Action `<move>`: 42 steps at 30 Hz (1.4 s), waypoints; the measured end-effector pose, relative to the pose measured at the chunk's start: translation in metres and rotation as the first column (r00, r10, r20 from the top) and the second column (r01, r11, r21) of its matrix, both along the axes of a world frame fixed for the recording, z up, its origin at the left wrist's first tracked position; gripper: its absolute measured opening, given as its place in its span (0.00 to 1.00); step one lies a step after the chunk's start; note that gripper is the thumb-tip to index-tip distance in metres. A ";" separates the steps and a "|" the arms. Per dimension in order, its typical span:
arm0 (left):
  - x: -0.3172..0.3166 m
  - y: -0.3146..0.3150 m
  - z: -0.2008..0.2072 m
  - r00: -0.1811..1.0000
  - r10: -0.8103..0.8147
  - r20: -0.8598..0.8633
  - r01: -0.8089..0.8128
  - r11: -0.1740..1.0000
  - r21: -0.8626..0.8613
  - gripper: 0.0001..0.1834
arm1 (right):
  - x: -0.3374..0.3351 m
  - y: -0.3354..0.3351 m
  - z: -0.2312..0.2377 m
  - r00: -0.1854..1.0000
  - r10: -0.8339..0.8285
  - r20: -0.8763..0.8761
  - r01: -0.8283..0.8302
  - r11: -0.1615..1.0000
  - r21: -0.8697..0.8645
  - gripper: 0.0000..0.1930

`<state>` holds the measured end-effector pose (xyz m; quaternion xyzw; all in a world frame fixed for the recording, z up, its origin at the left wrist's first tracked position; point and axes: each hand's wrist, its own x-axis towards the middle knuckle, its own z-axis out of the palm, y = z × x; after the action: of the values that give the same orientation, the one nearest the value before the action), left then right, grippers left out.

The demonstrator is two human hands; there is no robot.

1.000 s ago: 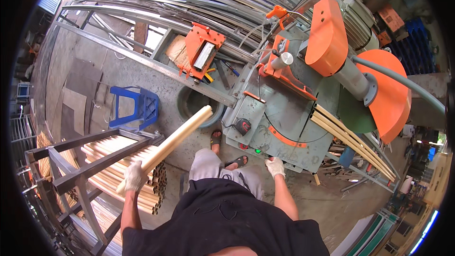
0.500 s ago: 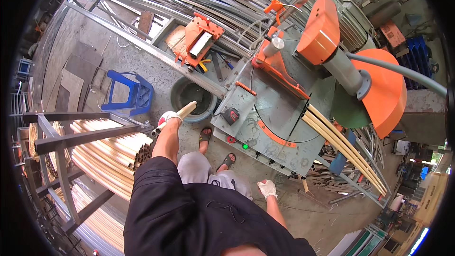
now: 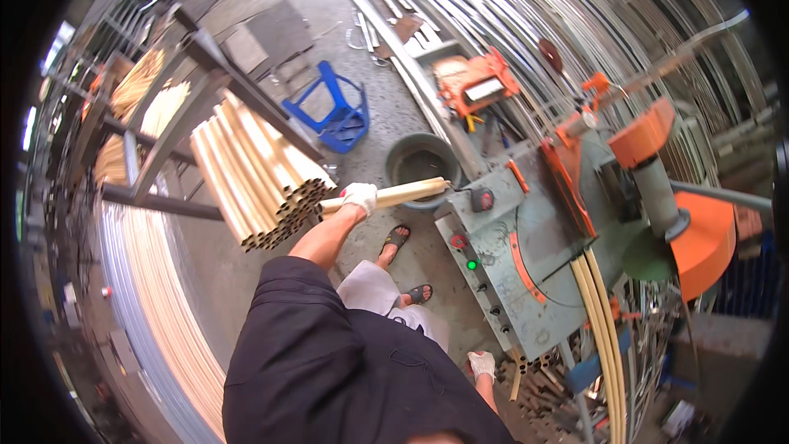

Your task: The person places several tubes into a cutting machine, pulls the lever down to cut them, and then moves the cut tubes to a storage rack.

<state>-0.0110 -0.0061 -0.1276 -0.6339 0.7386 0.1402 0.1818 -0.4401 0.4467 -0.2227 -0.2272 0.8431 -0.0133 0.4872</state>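
My left hand (image 3: 359, 197), in a white work glove, is closed around a few short tan metal tubes (image 3: 411, 191). These tubes point right, their far ends near the rim of a round grey tub (image 3: 394, 150). Just left of the hand are the open ends of a stacked bundle of tan tubes (image 3: 246, 166) on a dark metal rack. My right hand (image 3: 482, 364), also gloved, hangs low by the saw table's front with fingers curled and nothing visible in it. Long tan tubes (image 3: 602, 325) lie across the edge of the grey saw table (image 3: 526, 304).
An orange-guarded cut-off saw (image 3: 707, 238) stands over the table, with a tape measure (image 3: 482, 200) at the table's corner. A blue plastic stool (image 3: 339, 119) sits beyond the tub. More long tubes (image 3: 168, 296) lie at left. Metal lengths (image 3: 657, 57) fill the back right.
My view has turned left, so the saw appears farther right. My left hand still holds the short tubes, now in front of the bundle's ends. My right hand stays low.
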 end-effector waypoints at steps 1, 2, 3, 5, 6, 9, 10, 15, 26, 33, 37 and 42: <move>0.027 0.028 0.015 0.998 0.012 -0.070 -0.015 0.999 -0.048 0.12 | 0.001 -0.011 0.016 0.999 -0.048 0.020 0.046 0.996 0.078 0.15; 0.051 0.054 0.040 0.995 0.053 -0.088 -0.053 0.999 0.001 0.12 | 0.000 -0.018 0.018 0.994 -0.099 0.041 0.096 0.993 0.071 0.12; 0.075 0.083 0.069 0.991 0.090 -0.103 -0.085 0.995 0.049 0.12 | -0.001 -0.026 0.021 0.996 -0.070 0.046 0.067 0.996 0.061 0.12; 0.113 0.145 0.137 0.980 0.172 -0.105 -0.157 0.978 0.140 0.22 | 0.000 -0.044 0.024 0.994 -0.076 0.079 0.070 0.994 0.078 0.10; 0.137 0.183 0.159 0.969 0.218 -0.120 -0.205 0.972 0.113 0.26 | 0.001 -0.052 0.017 0.992 -0.085 0.096 0.078 0.994 0.076 0.08; 0.195 0.295 0.197 0.864 0.479 -0.156 -0.466 0.877 0.115 0.35 | 0.013 -0.085 0.015 0.989 -0.053 0.137 0.045 0.997 0.064 0.07; 0.212 0.336 0.197 0.805 0.553 -0.214 -0.549 0.832 0.081 0.37 | 0.023 -0.099 0.023 0.988 -0.020 0.151 0.011 0.998 0.056 0.08; 0.194 0.385 0.200 0.437 0.797 -0.418 -0.873 0.488 0.018 0.35 | 0.064 -0.171 0.022 0.974 0.138 0.181 -0.145 0.989 0.027 0.10; 0.318 0.176 0.062 -0.010 0.791 -0.611 -0.991 -0.088 -0.098 0.28 | 0.103 -0.282 0.065 0.960 0.203 0.195 -0.195 0.979 -0.058 0.05; 0.399 0.113 0.000 -0.238 0.855 -0.461 -0.928 -0.340 -0.151 0.38 | 0.102 -0.277 0.084 0.968 0.207 0.142 -0.213 0.977 0.026 0.09; 0.408 0.115 -0.001 -0.286 0.855 -0.433 -0.935 -0.347 -0.068 0.39 | 0.114 -0.257 0.078 0.974 0.170 0.152 -0.180 0.982 0.052 0.08; 0.430 0.125 0.005 -0.276 0.839 -0.469 -0.949 -0.314 -0.004 0.47 | 0.145 -0.238 0.083 0.975 0.127 0.185 -0.134 0.991 0.025 0.07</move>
<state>0.4186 0.1189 -0.1228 -0.9573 -0.0252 0.1661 -0.2352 -0.2948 0.2082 -0.1392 -0.2706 0.7781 0.0137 0.5666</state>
